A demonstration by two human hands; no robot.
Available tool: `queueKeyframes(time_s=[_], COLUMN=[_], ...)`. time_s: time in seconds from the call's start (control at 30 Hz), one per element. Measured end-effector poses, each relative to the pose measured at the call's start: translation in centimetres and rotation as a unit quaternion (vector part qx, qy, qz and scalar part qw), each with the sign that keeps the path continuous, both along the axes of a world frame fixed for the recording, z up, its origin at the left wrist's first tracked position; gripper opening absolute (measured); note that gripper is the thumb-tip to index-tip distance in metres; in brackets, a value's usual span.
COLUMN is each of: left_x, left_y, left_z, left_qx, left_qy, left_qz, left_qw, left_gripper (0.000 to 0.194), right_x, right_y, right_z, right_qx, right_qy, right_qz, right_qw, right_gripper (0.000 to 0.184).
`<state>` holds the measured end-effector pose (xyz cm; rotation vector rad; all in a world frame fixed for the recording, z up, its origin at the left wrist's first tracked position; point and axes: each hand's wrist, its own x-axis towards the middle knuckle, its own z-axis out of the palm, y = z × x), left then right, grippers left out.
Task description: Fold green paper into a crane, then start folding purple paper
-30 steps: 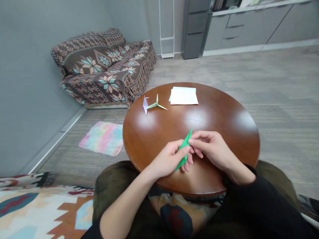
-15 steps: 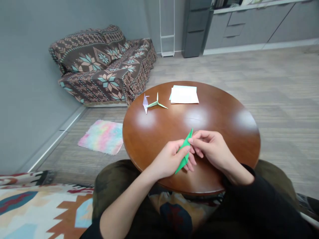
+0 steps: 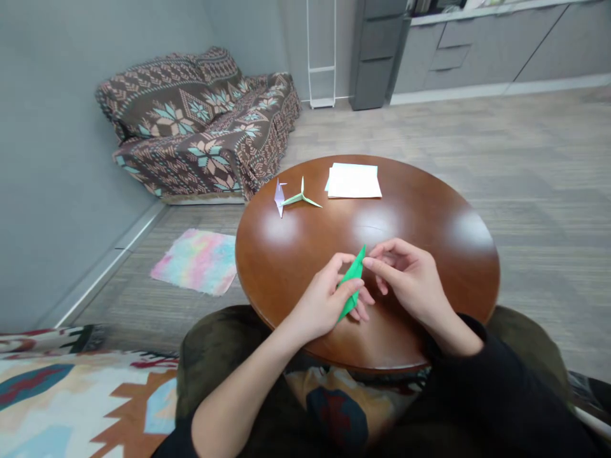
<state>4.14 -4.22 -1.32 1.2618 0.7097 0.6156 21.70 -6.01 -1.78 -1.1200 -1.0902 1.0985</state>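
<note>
Round wooden table (image 3: 429,216), polished, reddish-brown — seen from above. Approx. 11 o'clock: pale lilac origami crane (image 3: 279,197), w/ pale green three-armed paper fold (image 3: 300,200) just beside it. Approx. 12 o'clock: stack of white paper sheets (image 3: 353,180) — lying flat.

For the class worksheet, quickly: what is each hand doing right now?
Left hand: closed, holding the folded green paper.
Right hand: fingers curved, tips at the paper's upper end; cannot tell whether it grips.
</note>
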Motion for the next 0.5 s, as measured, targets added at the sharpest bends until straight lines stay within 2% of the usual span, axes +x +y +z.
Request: queueKeyframes(time_s=[0.17, 0.33, 0.5], left_x=[0.04, -0.28, -0.29], left_y=[-0.24, 0.03, 0.28], left_z=[-0.16, -0.28, 0.00], left_qx=[0.051, 0.068, 0.074], left_qy=[0.001, 0.024, 0.024], left_qz=[0.017, 0.003, 0.034], left_qw=[0.999, 0.997, 0.996], left_gripper=[0.035, 0.025, 0.017], right_x=[0.07, 0.40, 0.58], right_y=[-0.01, 0.02, -0.06], right_z=[0.05, 0.30, 0.18], right_qx=[-0.007, -0.034, -0.051], right_qy=[0.002, 0.012, 0.014], right_qz=[0.048, 0.100, 0.098], right_qw=[0.999, 0.994, 0.994], right_gripper=[0.020, 0.022, 0.019])
